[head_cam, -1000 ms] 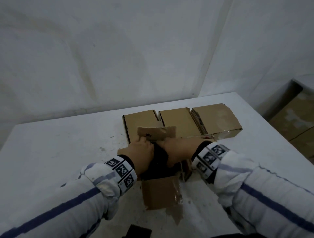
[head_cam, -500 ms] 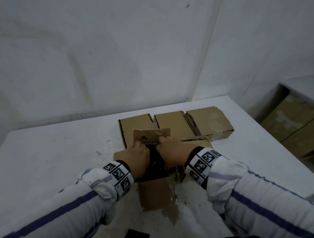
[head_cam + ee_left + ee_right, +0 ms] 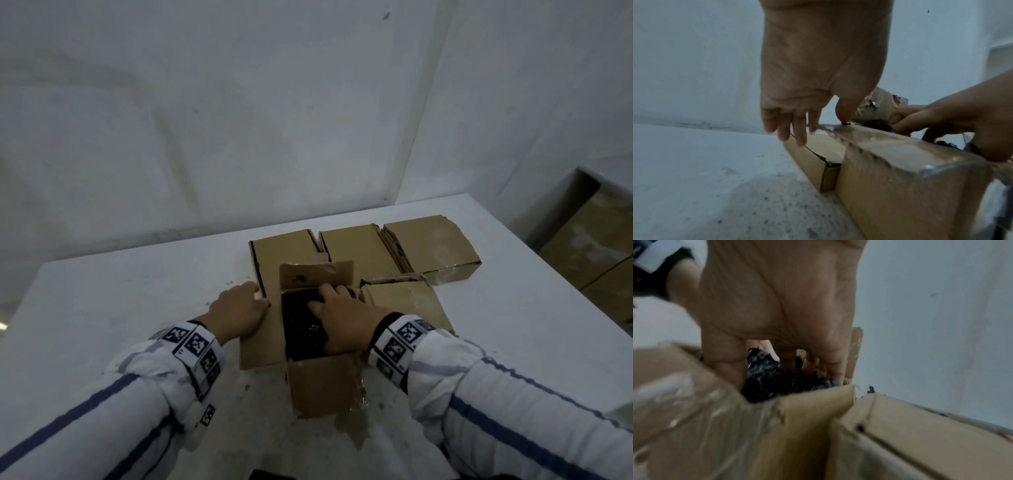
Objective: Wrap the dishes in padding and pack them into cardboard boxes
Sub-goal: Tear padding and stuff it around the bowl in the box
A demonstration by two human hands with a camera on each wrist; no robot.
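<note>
An open cardboard box (image 3: 322, 383) stands mid-table with all its flaps spread out. Inside lies a dark padded bundle (image 3: 299, 329), and the dish within it is hidden. My right hand (image 3: 342, 318) presses down on the bundle with its fingers reaching into the box. The right wrist view shows those fingers (image 3: 832, 366) sunk in the dark padding (image 3: 766, 379). My left hand (image 3: 236, 308) rests on the box's left flap (image 3: 263, 342). Its thumb (image 3: 843, 113) touches the flap edge in the left wrist view, while the other fingers (image 3: 797, 131) hang loose.
Three closed cardboard boxes (image 3: 284, 253) (image 3: 356, 253) (image 3: 431, 246) stand in a row right behind the open one. The white table (image 3: 102, 325) meets a wall at the back. Larger cartons (image 3: 599, 246) stand beyond the table's right edge.
My left hand has come off the bundle and moved left onto the left flap, uncovering the dark padding. My right hand has stayed pressed on the bundle.
</note>
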